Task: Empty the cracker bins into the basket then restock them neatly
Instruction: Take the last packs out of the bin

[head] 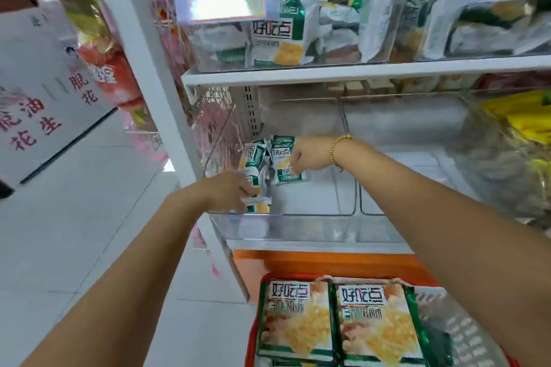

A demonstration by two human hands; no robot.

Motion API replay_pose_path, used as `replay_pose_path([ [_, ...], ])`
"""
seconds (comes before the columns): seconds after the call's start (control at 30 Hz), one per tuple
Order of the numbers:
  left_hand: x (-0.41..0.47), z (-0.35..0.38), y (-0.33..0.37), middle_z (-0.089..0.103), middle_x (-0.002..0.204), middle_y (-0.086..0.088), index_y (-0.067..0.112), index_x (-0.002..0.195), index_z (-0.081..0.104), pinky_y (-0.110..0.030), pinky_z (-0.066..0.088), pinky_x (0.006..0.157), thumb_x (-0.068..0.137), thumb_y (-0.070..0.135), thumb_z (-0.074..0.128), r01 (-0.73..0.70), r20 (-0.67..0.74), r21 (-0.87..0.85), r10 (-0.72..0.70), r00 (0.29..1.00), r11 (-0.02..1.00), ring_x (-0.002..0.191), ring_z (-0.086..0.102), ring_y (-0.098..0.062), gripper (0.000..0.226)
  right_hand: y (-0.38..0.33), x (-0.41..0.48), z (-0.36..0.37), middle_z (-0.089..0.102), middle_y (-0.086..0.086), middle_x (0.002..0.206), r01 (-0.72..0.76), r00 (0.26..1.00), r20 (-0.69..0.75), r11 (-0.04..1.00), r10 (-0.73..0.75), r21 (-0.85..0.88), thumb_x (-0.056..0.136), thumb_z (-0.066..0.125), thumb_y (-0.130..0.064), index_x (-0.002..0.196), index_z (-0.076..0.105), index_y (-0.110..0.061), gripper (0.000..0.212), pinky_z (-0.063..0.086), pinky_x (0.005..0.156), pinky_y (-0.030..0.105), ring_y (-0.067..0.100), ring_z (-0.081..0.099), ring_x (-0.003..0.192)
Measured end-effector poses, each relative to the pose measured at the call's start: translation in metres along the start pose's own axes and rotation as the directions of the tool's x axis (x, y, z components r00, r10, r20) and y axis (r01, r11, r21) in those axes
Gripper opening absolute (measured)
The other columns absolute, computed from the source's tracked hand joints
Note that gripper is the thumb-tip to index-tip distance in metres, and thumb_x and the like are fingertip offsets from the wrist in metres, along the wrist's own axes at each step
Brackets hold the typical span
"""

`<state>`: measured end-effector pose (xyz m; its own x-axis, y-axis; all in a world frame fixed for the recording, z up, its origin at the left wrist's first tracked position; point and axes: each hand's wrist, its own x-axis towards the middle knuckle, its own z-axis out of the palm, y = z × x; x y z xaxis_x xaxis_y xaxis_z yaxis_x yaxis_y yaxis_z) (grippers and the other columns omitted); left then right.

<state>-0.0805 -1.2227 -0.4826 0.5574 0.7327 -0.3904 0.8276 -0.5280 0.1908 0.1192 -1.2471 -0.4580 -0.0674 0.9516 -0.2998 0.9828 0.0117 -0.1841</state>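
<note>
Head view: the clear bin [283, 229] on the lower shelf is the anchor. A small cluster of small cracker packets [256, 155], green and white, sits in its back-left corner, and the remainder of its floor is bare.

The left hand [229, 191] reaches in over the bin's left wall. Its fingers are fairly straight and lie on the front packets of the cluster; the thumb is hidden.

The right hand [307, 155] is inside the bin at the cluster's right edge. Its fingers are curled down, pinching a packet. A gold bracelet [338, 152] is on that wrist.

Just right of the bin, touching it, is a second clear bin [384, 229].

Above the bin, one shelf up, an upper bin [226, 67] holds the same green-white packets in a loose jumble.

Below and in front of the bin is the red basket [252, 334], with large cracker packs [296, 322] lying flat side by side in it, labels up.
</note>
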Motion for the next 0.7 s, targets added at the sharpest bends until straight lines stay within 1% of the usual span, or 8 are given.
replay_pose_path([
  [0.13, 0.016, 0.005, -0.002, 0.054, 0.131, -0.006, 0.017, 0.130, 0.052, -0.037, 0.043, 0.097, 0.089, 0.015, 0.056, -0.067, 0.108, 0.183, 0.047, 0.993, 0.981, 0.114, 0.051, -0.025, 0.041, -0.014, 0.033, 0.005, 0.051, 0.009, 0.081, 0.009, 1.000, 0.024, 1.000, -0.009, -0.026, 0.094, 0.050, -0.021, 0.081, 0.055, -0.011, 0.017, 0.039, 0.059, 0.027, 0.023, 0.046, 0.071],
  [0.2, 0.023, 0.008, -0.001, 0.052, 0.135, -0.007, 0.016, 0.136, 0.048, -0.036, 0.043, 0.099, 0.090, 0.019, 0.057, -0.070, 0.127, 0.165, 0.049, 0.991, 0.984, 0.117, 0.050, -0.026, 0.047, -0.022, 0.045, 0.006, 0.057, 0.010, 0.094, 0.013, 0.997, 0.074, 0.998, -0.008, -0.065, 0.094, 0.055, -0.027, 0.098, 0.064, -0.007, 0.023, 0.044, 0.070, 0.029, 0.022, 0.054, 0.079],
  [0.27, 0.030, 0.010, -0.001, 0.048, 0.141, -0.006, 0.014, 0.141, 0.043, -0.035, 0.042, 0.102, 0.089, 0.024, 0.062, -0.036, 0.124, 0.112, 0.022, 0.992, 0.993, 0.122, 0.048, -0.026, 0.056, -0.025, 0.056, 0.007, 0.057, 0.011, 0.110, -0.031, 0.991, 0.126, 0.992, 0.046, -0.121, 0.092, 0.060, -0.034, 0.120, 0.059, -0.004, 0.041, 0.044, 0.076, 0.031, 0.023, 0.056, 0.086],
  [0.37, 0.042, 0.010, -0.003, 0.052, 0.136, -0.009, 0.009, 0.139, 0.042, -0.039, 0.045, 0.099, 0.083, 0.035, 0.070, 0.013, 0.146, 0.056, -0.021, 0.989, 0.998, 0.117, 0.054, -0.027, 0.068, -0.025, 0.066, 0.007, 0.051, 0.009, 0.134, -0.097, 0.974, 0.179, 0.973, 0.136, -0.209, 0.090, 0.065, -0.032, 0.136, 0.047, -0.005, 0.056, 0.046, 0.069, 0.031, 0.026, 0.054, 0.099],
  [0.47, 0.051, 0.006, -0.004, 0.061, 0.121, -0.012, 0.005, 0.133, 0.046, -0.041, 0.051, 0.092, 0.079, 0.043, 0.073, 0.058, 0.230, 0.081, -0.076, 0.970, 0.995, 0.105, 0.061, -0.029, 0.072, -0.023, 0.078, 0.011, 0.053, 0.013, 0.127, -0.077, 0.976, 0.171, 0.945, 0.136, -0.317, 0.093, 0.059, -0.022, 0.128, 0.052, -0.005, 0.039, 0.046, 0.069, 0.030, 0.022, 0.048, 0.086],
  [0.57, 0.057, 0.003, 0.001, 0.058, 0.127, -0.010, 0.004, 0.130, 0.051, -0.035, 0.048, 0.092, 0.082, 0.043, 0.069, 0.016, 0.269, 0.155, -0.058, 0.961, 0.988, 0.108, 0.057, -0.027, 0.064, -0.014, 0.091, 0.022, 0.054, 0.011, 0.109, -0.073, 0.972, 0.177, 0.918, 0.152, -0.389, 0.093, 0.056, -0.017, 0.108, 0.055, -0.007, 0.019, 0.044, 0.075, 0.031, 0.019, 0.049, 0.074],
  [0.67, 0.061, 0.003, 0.006, 0.052, 0.135, -0.007, 0.005, 0.135, 0.047, -0.034, 0.047, 0.094, 0.083, 0.040, 0.068, -0.011, 0.279, 0.128, -0.025, 0.960, 0.992, 0.114, 0.053, -0.026, 0.066, -0.004, 0.092, 0.027, 0.055, 0.005, 0.112, -0.121, 0.952, 0.213, 0.909, 0.220, -0.399, 0.083, 0.071, -0.037, 0.114, 0.053, -0.011, 0.045, 0.050, 0.086, 0.033, 0.024, 0.056, 0.095],
  [0.7, 0.062, 0.003, 0.007, 0.049, 0.137, -0.007, 0.006, 0.138, 0.044, -0.034, 0.046, 0.094, 0.083, 0.039, 0.069, -0.016, 0.278, 0.102, -0.013, 0.960, 0.995, 0.117, 0.052, -0.027, 0.069, 0.000, 0.095, 0.029, 0.056, 0.005, 0.122, -0.153, 0.942, 0.221, 0.911, 0.252, -0.384, 0.077, 0.075, -0.044, 0.124, 0.052, -0.007, 0.065, 0.051, 0.092, 0.037, 0.026, 0.058, 0.103],
])
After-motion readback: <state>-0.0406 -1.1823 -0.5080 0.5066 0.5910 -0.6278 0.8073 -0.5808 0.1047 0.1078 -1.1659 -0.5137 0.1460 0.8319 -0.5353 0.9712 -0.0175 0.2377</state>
